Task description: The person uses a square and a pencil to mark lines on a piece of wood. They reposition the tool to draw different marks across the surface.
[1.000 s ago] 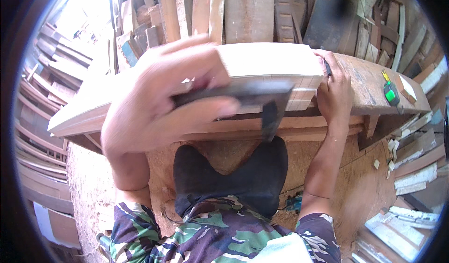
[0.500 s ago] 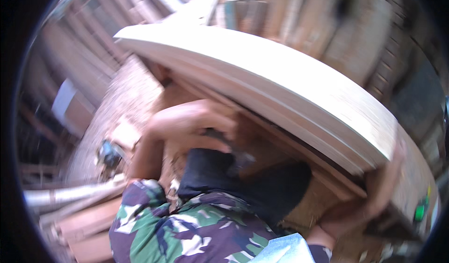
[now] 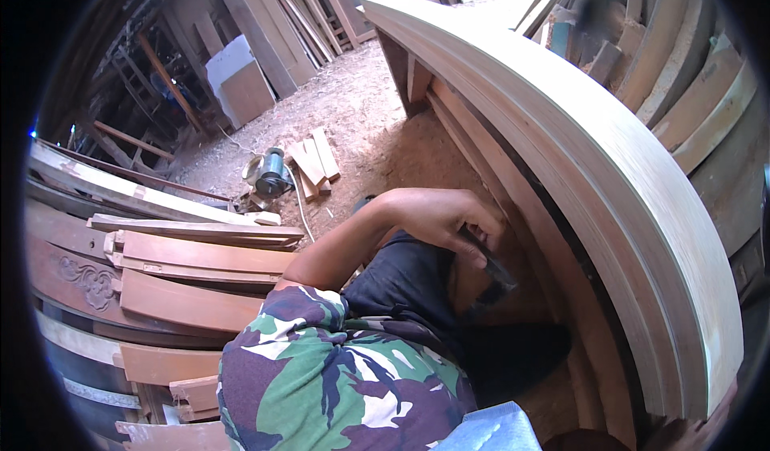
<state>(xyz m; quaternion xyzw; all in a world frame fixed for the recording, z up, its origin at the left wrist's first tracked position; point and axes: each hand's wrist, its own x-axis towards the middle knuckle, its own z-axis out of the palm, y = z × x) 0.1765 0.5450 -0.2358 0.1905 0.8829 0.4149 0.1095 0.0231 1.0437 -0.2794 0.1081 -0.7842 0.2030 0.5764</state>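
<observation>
In my left hand [image 3: 453, 220] is a small dark flat tool [image 3: 493, 282], its lower end blurred; I cannot make out its kind. The fingers are curled around its upper part, just left of the large wooden workpiece [image 3: 593, 154]. Pale and thick, that piece has a curved top and stepped mouldings, and it runs from the far middle to the near right. Brown rails show along its inner side, over a dark gap. A sliver of what looks like my right hand [image 3: 710, 427] shows under the workpiece's near end; its fingers are hidden.
Curved wooden parts [image 3: 192, 290], one carved, are stacked at the left. A teal corded power tool [image 3: 274, 170] lies on the dusty floor beside short wood blocks [image 3: 314, 162]. Boards [image 3: 281, 18] lean at the back, and more curved planks [image 3: 690, 74] stand at the right.
My view has swung left, showing more floor and the stacked parts. My left hand, holding the dark tool, appears farther right. My right hand has mostly slipped out of sight at the workpiece's near end.
</observation>
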